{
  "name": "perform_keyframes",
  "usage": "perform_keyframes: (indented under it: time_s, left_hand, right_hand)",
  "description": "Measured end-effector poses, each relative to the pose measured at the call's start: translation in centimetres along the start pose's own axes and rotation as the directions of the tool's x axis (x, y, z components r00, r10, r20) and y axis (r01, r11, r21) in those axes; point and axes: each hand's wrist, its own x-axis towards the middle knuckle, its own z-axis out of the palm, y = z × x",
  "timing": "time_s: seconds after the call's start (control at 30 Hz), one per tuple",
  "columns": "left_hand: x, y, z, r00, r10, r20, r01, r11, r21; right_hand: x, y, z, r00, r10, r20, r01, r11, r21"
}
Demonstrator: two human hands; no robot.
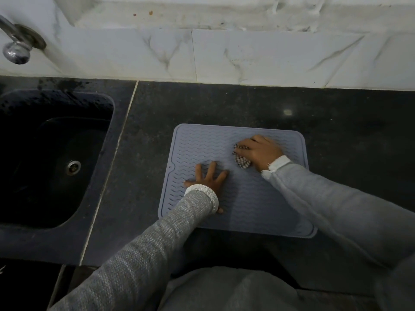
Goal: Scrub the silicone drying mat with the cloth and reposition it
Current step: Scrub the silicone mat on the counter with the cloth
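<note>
A grey-blue silicone drying mat (247,198) with wavy ridges lies flat on the black counter, right of the sink. My left hand (207,179) presses on the mat's left half with its fingers spread straight. My right hand (258,151) sits on the mat's upper right part and grips a bunched checked cloth (243,163), which pokes out below the fingers and touches the mat.
A dark sink (56,153) with a metal drain is set into the counter at the left. A chrome tap (16,44) juts from the marble-tiled wall at the top left. The black counter (348,142) stretches to the right of the mat.
</note>
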Motion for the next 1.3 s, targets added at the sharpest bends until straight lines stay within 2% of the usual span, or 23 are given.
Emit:
perform_keyframes:
  time_s: [0.07, 0.17, 0.47, 0.57, 0.63, 0.7, 0.87, 1.0, 1.17, 1.3]
  left_hand:
    - [0.0, 0.1, -0.1, 1.0, -0.006, 0.024, 0.006, 1.0, -0.003]
    - [0.1, 0.1, -0.1, 0.999, -0.019, 0.045, 0.018, 1.0, 0.006]
    - [0.0, 0.0, 0.1, 1.0, 0.006, 0.011, -0.006, 1.0, -0.005]
    - [0.2, 0.0, 0.0, 1.0, -0.005, 0.017, 0.005, 1.0, -0.007]
    - [0.3, 0.0, 0.1, 1.0, -0.007, 0.02, 0.007, 1.0, -0.01]
    - [0.3, 0.0, 0.1, 1.0, -0.01, 0.026, 0.01, 1.0, -0.007]
    - [0.4, -0.3, 0.4, 1.0, 0.003, 0.001, -0.003, 1.0, -0.017]
    - [0.3, -0.2, 0.3, 1.0, 0.002, 0.004, -0.002, 1.0, -0.012]
    - [0.4, -0.1, 0.2, 1.0, -0.006, 0.009, 0.006, 1.0, -0.016]
    - [0.4, -0.1, 0.3, 1.0, -0.012, 0.01, 0.012, 1.0, -0.005]
  right_hand:
    - [1.3, -1.6, -0.3, 0.997, -0.053, -0.048, 0.05, 0.998, -0.048]
    - [1.8, -2.9, 0.3, 0.996, -0.092, -0.014, 0.089, 0.987, -0.132]
    - [-1.7, 1.5, 1.2, 0.999, -0.002, 0.034, 0.005, 0.998, -0.069]
    - [-0.1, 0.1, 0.1, 0.998, 0.004, -0.057, -0.003, 1.0, 0.019]
    - [0.8, -1.4, 0.0, 0.995, -0.05, -0.086, 0.051, 0.999, 0.002]
    - [1.1, -2.1, 0.6, 0.995, -0.096, -0.042, 0.093, 0.994, -0.059]
    - [-2.5, 1.6, 2.4, 1.0, -0.02, 0.004, 0.02, 1.0, -0.008]
    - [-3.9, 3.3, 2.2, 0.999, 0.001, 0.051, 0.003, 0.997, -0.078]
    - [-1.6, 1.0, 0.8, 0.997, 0.012, -0.077, -0.01, 1.0, 0.03]
    - [-0.5, -0.4, 1.6, 0.999, -0.047, -0.024, 0.045, 0.998, -0.049]
